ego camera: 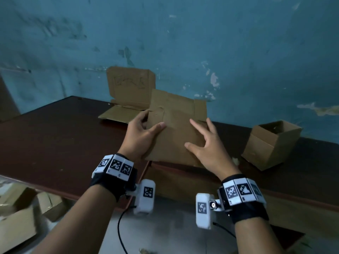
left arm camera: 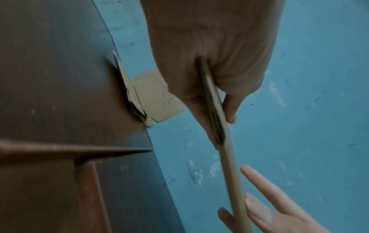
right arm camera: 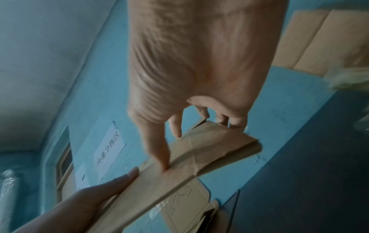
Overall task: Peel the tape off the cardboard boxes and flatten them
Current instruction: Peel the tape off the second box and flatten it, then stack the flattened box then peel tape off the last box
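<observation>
Currently holding flattened box (ego camera: 174,129) up above surface (ego camera: 55,136): left hand (ego camera: 141,132) pinching its left edge, right hand (ego camera: 207,145) spread flat against its face. Open box (ego camera: 271,143) standing at right.

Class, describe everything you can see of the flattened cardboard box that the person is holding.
The flattened box is plain brown corrugated cardboard, creased, its flaps splayed at the far end. It is held tilted above the dark table. The left hand grips its left edge, thumb on top; the right hand presses spread fingers on its face. No tape is visible.
</observation>
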